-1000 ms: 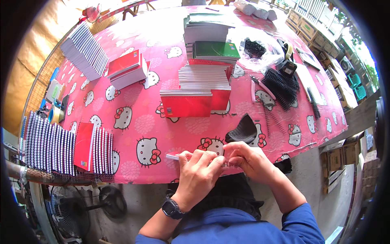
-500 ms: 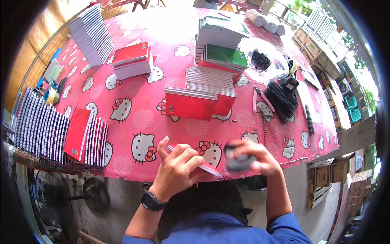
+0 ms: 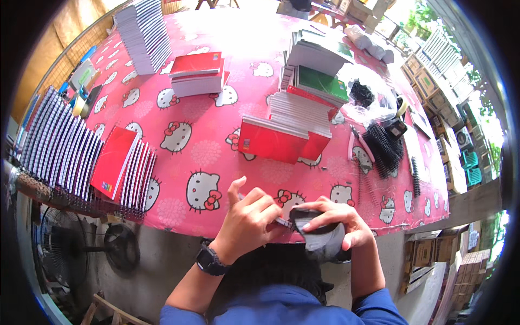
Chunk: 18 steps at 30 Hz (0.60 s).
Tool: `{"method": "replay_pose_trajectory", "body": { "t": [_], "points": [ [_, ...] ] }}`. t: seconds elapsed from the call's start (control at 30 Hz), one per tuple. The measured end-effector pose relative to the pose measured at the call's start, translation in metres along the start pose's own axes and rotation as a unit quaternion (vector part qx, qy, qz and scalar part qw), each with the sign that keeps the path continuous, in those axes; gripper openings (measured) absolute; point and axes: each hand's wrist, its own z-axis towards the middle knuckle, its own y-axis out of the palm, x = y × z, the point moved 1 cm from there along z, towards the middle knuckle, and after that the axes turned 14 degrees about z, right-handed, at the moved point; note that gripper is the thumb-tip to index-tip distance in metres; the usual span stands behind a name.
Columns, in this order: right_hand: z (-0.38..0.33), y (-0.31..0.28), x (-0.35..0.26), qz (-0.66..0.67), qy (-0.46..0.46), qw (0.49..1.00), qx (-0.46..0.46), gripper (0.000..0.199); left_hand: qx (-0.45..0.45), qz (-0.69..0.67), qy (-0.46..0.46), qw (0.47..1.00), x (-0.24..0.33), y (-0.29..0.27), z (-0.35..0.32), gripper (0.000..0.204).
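My left hand [image 3: 250, 221], a dark watch on its wrist, is closed around a thin notebook held edge-on at the table's near edge. The notebook's narrow end [image 3: 282, 222] shows past the fingers; most of it is hidden under the hand. In my right hand [image 3: 342, 221] is a rounded black and grey object [image 3: 326, 241], its kind unclear. Its left side is up against the notebook's end, or very close to it; I cannot tell whether they touch.
Red notebooks [image 3: 273, 140] stand stacked ahead, green ones [image 3: 320, 85] behind. Spiral-bound notebooks [image 3: 65, 143] line the left edge. Pink-handled pliers [image 3: 362, 145] and black binding coils [image 3: 385, 149] lie to the right. A black fan [image 3: 120, 246] stands below left.
My right hand has brought the black and grey object nearer to me, to the notebook's end. The left hand keeps its hold. The whole view has shifted slightly.
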Motion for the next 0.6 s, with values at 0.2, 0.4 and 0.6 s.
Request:
{"method": "replay_pose_trajectory", "body": {
  "t": [0.2, 0.4, 0.6],
  "points": [
    [0.0, -0.011, 0.013, -0.048, 0.018, 0.996, 0.073, 0.062, 0.196, -0.142, -0.109, 0.964, -0.02, 0.019, -0.01, 0.073],
    [0.001, -0.021, 0.023, -0.206, 0.088, 0.968, 0.115, 0.061, -0.022, -0.445, -0.222, 0.867, -0.025, 0.04, -0.029, 0.053],
    [0.026, -0.022, 0.014, -0.308, 0.117, 0.938, 0.109, 0.048, 0.013, -0.373, -0.205, 0.905, -0.027, 0.042, -0.027, 0.05]
  ]
}}
